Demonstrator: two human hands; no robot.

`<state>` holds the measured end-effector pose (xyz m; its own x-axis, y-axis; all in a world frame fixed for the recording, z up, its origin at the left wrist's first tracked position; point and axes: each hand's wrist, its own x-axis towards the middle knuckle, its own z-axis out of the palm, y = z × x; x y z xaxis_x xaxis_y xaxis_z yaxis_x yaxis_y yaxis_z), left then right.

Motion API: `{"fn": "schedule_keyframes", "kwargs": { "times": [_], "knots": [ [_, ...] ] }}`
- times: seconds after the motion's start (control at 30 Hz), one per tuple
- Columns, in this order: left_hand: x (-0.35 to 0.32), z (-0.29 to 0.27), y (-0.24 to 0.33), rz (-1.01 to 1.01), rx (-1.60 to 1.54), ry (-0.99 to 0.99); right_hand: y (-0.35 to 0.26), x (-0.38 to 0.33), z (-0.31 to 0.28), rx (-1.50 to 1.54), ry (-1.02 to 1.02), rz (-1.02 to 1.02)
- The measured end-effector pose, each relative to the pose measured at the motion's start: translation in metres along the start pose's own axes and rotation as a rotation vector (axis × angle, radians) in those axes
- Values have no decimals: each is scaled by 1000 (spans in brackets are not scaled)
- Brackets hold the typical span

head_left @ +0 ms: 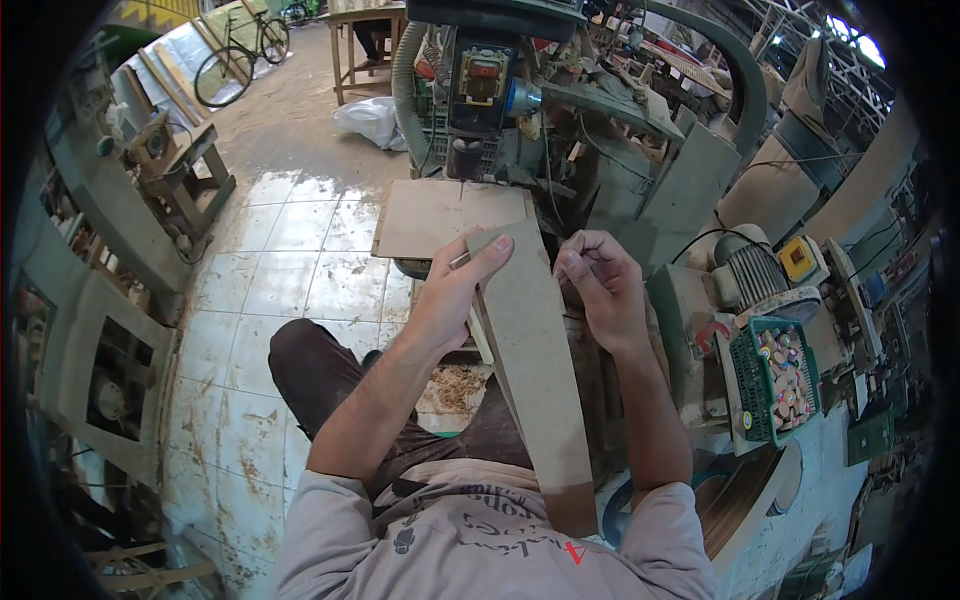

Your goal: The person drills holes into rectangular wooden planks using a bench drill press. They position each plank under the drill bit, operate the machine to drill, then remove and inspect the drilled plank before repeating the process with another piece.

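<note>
A long, flat tan board, wide in the middle and cut at an angle at its far end, lies lengthwise in front of me with its near end against my shirt. My left hand clasps its far left edge, thumb on the top face. A thin short stick shows between that hand's fingers; its kind is unclear. My right hand is raised beside the board's far right edge, thumb and fingers pinched together. Whatever they hold, if anything, is too small to make out. Beyond the board's tip stands a machine's flat worktable.
Over the worktable rises a dark machine head with a ribbed hose. To the right are a motor and a green basket of small coloured pieces. Sawdust lies below. A bicycle stands far left.
</note>
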<state>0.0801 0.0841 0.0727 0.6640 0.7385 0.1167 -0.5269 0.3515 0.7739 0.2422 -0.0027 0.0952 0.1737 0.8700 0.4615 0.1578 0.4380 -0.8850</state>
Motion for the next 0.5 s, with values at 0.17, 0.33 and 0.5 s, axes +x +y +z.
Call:
{"fn": "schedule_keyframes", "kwargs": {
  "times": [0.17,0.33,0.5],
  "knots": [
    [2,0,-3,4,-16,15,-9,-7,-11,-154,-79,300],
    [3,-5,-6,5,-3,29,-14,-8,-4,-252,-79,320],
    [3,-9,-6,-7,12,39,-11,-9,-2,-226,-94,319]
  ]
}}
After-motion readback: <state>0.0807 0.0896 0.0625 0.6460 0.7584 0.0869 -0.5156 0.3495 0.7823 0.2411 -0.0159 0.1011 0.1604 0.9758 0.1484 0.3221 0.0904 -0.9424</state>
